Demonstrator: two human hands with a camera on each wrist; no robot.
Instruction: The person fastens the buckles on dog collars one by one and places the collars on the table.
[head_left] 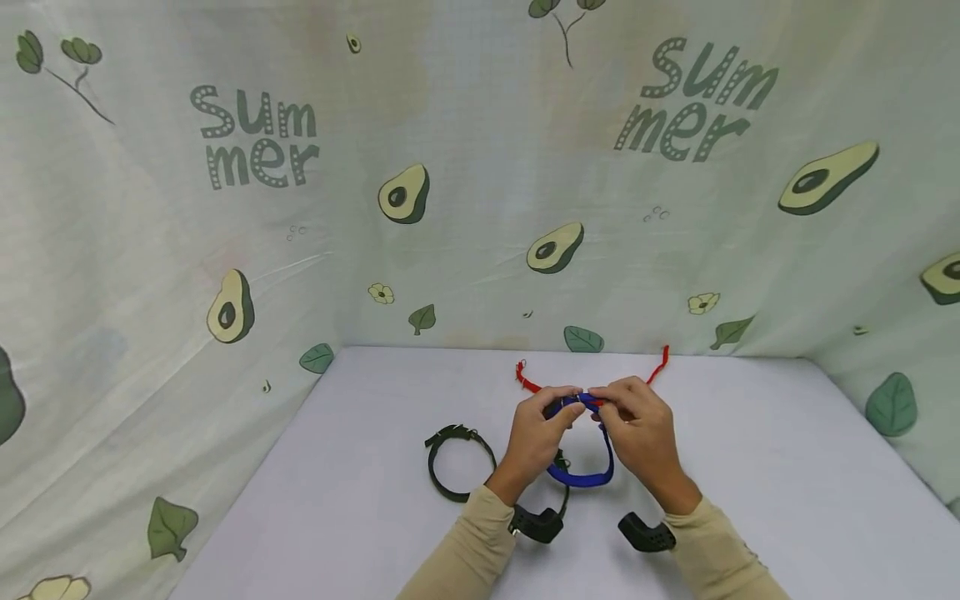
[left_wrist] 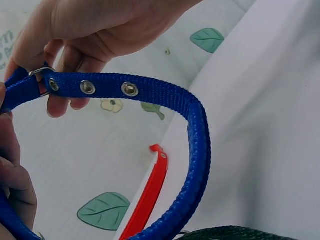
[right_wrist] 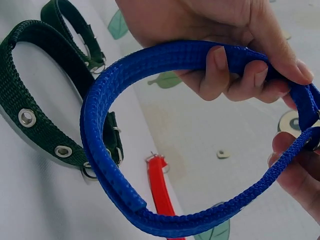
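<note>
Above the table, both hands hold a blue collar with metal eyelets, bent into a loop that hangs below the fingers. My left hand grips its padded band from one side; in the right wrist view those left fingers curl over the band. My right hand pinches the other side, close to a metal buckle where the eyelet strap meets it. In the left wrist view the left hand shows only at the left edge. Whether the buckle's prong sits in a hole cannot be seen.
A dark green collar lies looped on the white table, left of the hands. A second green collar is partly hidden behind the left wrist. Farther back lies a red collar, stretched behind the hands. Printed cloth hangs behind.
</note>
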